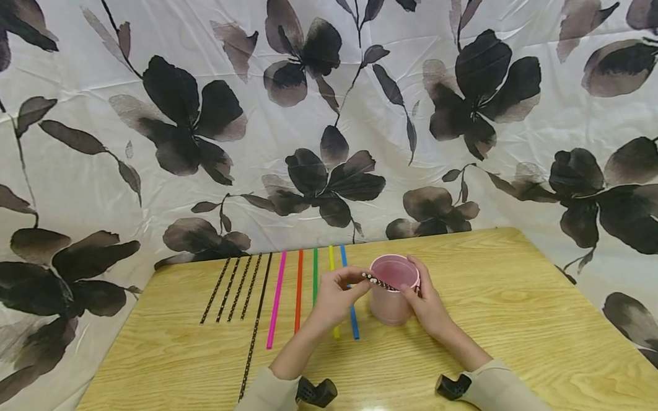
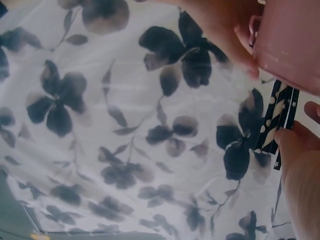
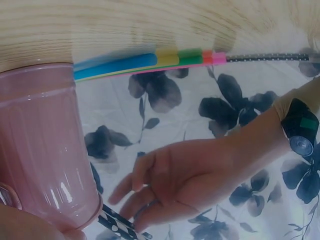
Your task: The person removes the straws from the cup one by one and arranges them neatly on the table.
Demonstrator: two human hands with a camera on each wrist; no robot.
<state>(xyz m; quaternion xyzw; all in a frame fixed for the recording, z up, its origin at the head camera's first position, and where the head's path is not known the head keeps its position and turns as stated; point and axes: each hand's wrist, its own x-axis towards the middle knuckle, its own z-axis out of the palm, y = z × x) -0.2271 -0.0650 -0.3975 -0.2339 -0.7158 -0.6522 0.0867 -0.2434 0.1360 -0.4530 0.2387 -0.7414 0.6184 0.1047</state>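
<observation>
My left hand (image 1: 336, 295) pinches a small bunch of black-and-white patterned paper straws (image 1: 379, 281) between thumb and fingers. The straws lie slanted across the mouth of a pink cup (image 1: 390, 306), their far ends inside it. Dots, stripes and stars show on them in the left wrist view, where the straws (image 2: 280, 117) cross the cup's rim. My right hand (image 1: 431, 305) grips the cup at its right side, thumb near the front rim and fingers behind. The cup stands upright on the table; its small handle (image 2: 255, 30) is partly hidden by that hand.
Left of the cup, a row lies on the wooden table (image 1: 497, 321): blue (image 1: 354, 319), yellow (image 1: 336, 335), green (image 1: 315, 274), red (image 1: 299, 288) and pink (image 1: 276, 301) straws, a long black patterned strip (image 1: 255, 327) and several shorter black straws (image 1: 230, 291). Behind hangs a floral cloth (image 1: 313, 125).
</observation>
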